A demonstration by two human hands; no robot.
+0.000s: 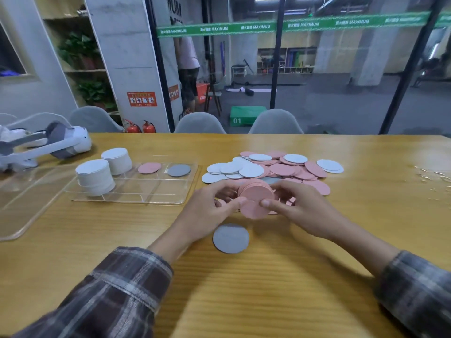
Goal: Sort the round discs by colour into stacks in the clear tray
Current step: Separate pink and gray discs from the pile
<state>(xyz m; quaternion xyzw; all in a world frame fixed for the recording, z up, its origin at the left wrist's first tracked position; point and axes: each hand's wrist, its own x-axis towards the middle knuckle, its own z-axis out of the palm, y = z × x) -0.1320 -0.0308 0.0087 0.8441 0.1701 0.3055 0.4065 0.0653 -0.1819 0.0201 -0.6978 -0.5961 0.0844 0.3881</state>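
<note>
Both hands hold one bundle of pink discs (256,196) just above the table, in front of the loose pile. My left hand (212,206) grips its left side and my right hand (295,203) grips its right side, thumbs on the front disc. The loose pile of pink and white discs (271,168) lies behind them. A single grey disc (230,238) lies flat on the table below my hands. To the left, the clear tray (156,189) holds two tall white stacks (95,176) (117,161), one pink disc (149,167) and one grey disc (179,170).
A white headset (46,145) lies at the far left of the wooden table (244,289). A clear lid (26,203) rests left of the tray. Grey chairs (200,123) stand along the far edge. Scraps of clear film (432,174) lie at the right.
</note>
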